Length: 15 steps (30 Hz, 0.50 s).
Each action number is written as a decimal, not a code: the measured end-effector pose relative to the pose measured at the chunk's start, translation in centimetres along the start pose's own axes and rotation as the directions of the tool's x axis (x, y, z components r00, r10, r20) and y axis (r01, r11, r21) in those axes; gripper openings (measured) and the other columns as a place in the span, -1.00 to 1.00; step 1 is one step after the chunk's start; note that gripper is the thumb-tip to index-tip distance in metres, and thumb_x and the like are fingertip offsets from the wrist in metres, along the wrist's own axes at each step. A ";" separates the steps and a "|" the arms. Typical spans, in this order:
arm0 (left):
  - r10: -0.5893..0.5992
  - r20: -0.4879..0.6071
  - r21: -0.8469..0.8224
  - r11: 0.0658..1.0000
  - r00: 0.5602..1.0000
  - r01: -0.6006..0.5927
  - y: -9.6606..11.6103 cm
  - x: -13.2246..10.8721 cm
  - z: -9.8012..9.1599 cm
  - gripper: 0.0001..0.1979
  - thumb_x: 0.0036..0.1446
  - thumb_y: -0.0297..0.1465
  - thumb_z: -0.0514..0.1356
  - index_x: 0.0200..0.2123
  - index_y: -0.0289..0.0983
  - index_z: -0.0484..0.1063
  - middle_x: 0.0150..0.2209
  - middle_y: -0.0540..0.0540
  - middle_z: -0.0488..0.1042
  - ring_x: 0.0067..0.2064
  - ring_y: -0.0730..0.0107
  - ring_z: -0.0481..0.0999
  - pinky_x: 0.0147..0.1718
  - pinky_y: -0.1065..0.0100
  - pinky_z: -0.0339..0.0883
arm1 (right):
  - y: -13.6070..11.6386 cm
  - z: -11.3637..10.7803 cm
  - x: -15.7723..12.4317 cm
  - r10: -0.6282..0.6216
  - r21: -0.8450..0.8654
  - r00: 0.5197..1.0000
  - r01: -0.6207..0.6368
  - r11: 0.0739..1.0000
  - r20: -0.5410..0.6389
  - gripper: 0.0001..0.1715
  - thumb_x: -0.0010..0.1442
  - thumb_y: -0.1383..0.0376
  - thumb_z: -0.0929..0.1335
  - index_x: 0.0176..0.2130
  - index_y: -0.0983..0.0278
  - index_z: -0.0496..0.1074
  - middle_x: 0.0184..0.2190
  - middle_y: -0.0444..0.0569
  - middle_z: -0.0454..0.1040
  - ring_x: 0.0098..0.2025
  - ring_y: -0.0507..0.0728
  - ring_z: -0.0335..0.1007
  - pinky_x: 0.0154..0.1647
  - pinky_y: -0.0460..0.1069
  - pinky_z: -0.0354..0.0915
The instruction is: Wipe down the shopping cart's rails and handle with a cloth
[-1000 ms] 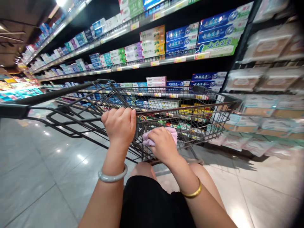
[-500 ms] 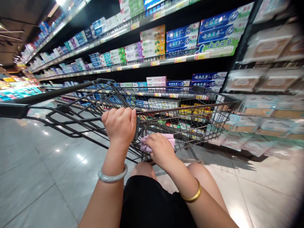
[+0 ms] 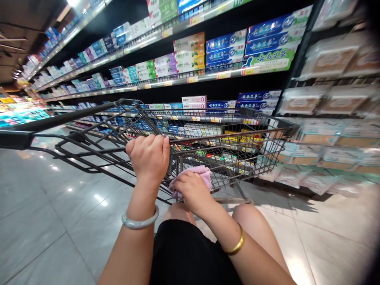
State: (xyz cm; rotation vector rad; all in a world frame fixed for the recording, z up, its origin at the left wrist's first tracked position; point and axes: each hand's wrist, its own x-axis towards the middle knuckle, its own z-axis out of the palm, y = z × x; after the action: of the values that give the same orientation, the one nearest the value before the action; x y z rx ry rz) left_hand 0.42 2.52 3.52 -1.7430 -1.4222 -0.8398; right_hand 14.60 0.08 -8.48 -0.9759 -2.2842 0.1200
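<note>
A dark wire shopping cart (image 3: 228, 138) stands across in front of me, its handle (image 3: 68, 116) toward the left. My left hand (image 3: 149, 158) is closed round a bar on the near side of the cart. Lower and to the right, my right hand (image 3: 194, 192) presses a pink cloth (image 3: 204, 174) against the wire at the cart's lower rear part. The fingers curl over the cloth, and part of it sticks out past the knuckles. Fingertips of both hands are partly hidden.
Shelves with toothpaste boxes (image 3: 267, 37) run along behind the cart. To the right hang several clear packs with brown card (image 3: 329, 99). Shiny grey floor tiles (image 3: 38, 213) lie at left. My bent knees (image 3: 249, 221) are close below the cart.
My right hand has shifted a little left and down with the pink cloth, which now looks more bunched. The left hand keeps its grip on the cart bar.
</note>
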 end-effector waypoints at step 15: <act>0.002 -0.010 -0.030 1.000 1.000 -0.002 0.0 0.1 0.0 -0.57 0.45 -0.18 -0.09 -0.43 -0.16 0.36 -0.37 -0.14 0.50 -0.21 0.11 0.34 -0.15 0.08 -0.05 | 0.4 0.2 -0.6 -0.014 -0.002 0.990 0.015 1.000 0.139 -0.83 0.19 0.28 0.51 -0.15 0.17 0.61 -0.18 -0.06 0.60 -0.04 0.16 0.41 -0.05 0.03 0.24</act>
State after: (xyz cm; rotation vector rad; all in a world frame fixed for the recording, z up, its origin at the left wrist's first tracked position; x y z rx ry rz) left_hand 0.46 2.55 3.63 -1.7600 -1.4080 -0.8717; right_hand 14.98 -0.01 -9.05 -0.9802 -2.4185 0.1835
